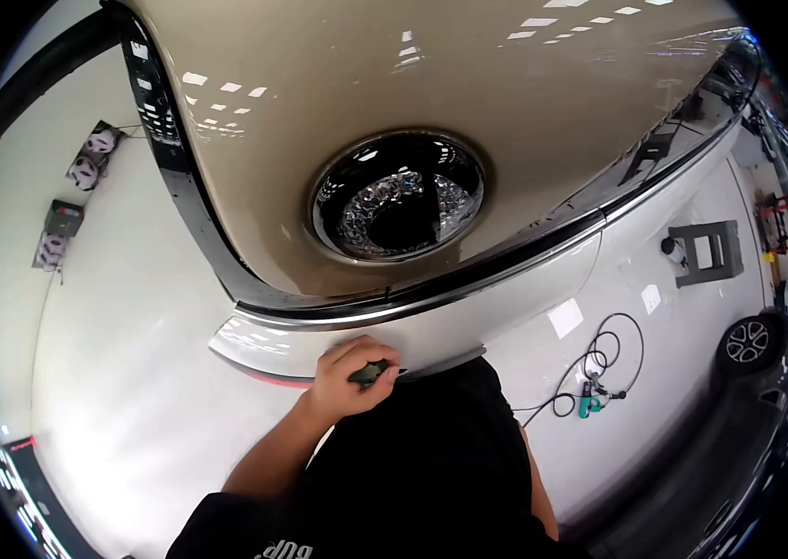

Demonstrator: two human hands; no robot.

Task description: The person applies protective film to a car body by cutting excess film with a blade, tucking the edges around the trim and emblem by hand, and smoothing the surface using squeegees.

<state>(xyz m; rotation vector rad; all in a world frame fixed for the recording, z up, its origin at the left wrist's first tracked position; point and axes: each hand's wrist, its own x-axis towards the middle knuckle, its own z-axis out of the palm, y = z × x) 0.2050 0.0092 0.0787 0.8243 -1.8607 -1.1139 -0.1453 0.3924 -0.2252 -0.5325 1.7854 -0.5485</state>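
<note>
My left hand is closed around a small dark green hand tool, most of it covered by my fingers. It is at the lower edge of a silver car bumper, and the knuckles seem to touch the panel. Above the bumper runs a chrome and black strip. Over that is a tan car body panel with a round, dark, glittering recess or lamp. My right forearm shows as a narrow strip beside my black shirt; the right hand is hidden.
On the pale floor at right lies a green power tool with a looped black cable. Farther off are a grey step stool and a dark car with a spoked wheel. Pinkish round objects are at far left.
</note>
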